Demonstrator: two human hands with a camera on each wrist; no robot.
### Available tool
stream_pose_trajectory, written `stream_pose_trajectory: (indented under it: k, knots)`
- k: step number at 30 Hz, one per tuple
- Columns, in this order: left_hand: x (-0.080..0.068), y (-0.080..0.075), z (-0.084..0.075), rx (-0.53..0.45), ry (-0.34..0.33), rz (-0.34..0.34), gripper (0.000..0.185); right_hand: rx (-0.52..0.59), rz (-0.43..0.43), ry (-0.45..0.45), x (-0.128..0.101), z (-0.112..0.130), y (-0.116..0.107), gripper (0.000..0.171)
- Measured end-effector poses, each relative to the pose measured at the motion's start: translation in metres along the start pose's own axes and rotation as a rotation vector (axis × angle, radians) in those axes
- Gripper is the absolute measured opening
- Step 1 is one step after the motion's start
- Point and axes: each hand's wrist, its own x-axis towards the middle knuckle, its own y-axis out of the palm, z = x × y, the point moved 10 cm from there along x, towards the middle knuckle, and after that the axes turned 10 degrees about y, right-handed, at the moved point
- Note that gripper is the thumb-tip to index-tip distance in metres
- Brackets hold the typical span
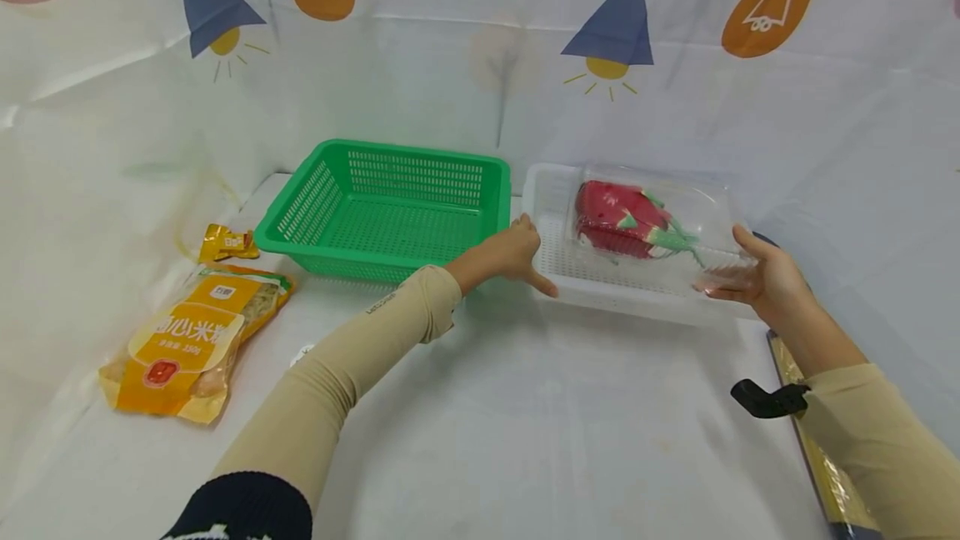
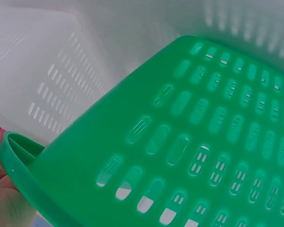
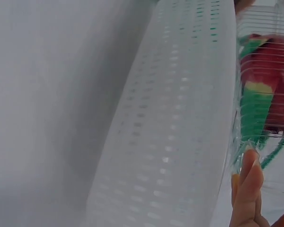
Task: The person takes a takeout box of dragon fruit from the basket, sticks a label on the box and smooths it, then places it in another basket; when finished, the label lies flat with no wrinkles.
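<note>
My right hand (image 1: 780, 277) grips the right end of a clear plastic box (image 1: 712, 198), thumb on top and fingers below. Inside the box lies a red dragon fruit (image 1: 615, 219) with green tips, also showing through the ribbed plastic in the right wrist view. The box overlaps a white slotted basket (image 1: 551, 261) from above. My left hand (image 1: 510, 255) is at that basket's left end, thumb spread toward its front corner. Close by is the right end of a green basket (image 1: 405, 265); in the left wrist view its rim partly hides the left hand.
On the left lie a yellow-orange food packet (image 1: 183, 340) and a small golden wrapped packet (image 1: 227, 243). A long gold-coloured flat package (image 1: 821, 473) is at the right edge, partly under the right sleeve. A patterned white sheet (image 1: 420, 65) hangs behind the baskets.
</note>
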Motion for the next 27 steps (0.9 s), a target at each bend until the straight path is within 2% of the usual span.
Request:
stream_pose_trajectory:
  k: [6,13,15,18,20,24,27]
  knots:
    - [-0.002,-0.001,0.001,-0.023,0.004,-0.017,0.102,0.05,0.043,0.009,-0.01,-0.001,0.004,0.08]
    - [-0.001,-0.001,0.007,-0.022,-0.024,-0.016,0.107,0.029,0.101,-0.032,-0.024,0.0,0.016,0.076]
    - [-0.002,-0.001,0.009,-0.03,-0.031,-0.018,0.104,0.02,0.12,-0.047,-0.027,-0.001,0.021,0.065]
    - [-0.003,-0.001,0.009,-0.046,-0.029,-0.027,0.097,-0.012,0.159,-0.076,-0.032,-0.003,0.029,0.038]
    - [-0.004,-0.001,0.009,-0.066,-0.022,-0.035,0.09,-0.024,0.185,-0.092,-0.036,-0.004,0.033,0.025]
    - [-0.004,-0.001,0.008,-0.088,0.001,-0.054,0.083,-0.04,0.222,-0.111,-0.042,-0.006,0.04,0.029]
    - [-0.004,-0.002,0.009,-0.062,0.004,-0.06,0.088,-0.051,0.224,-0.109,-0.046,-0.008,0.042,0.031]
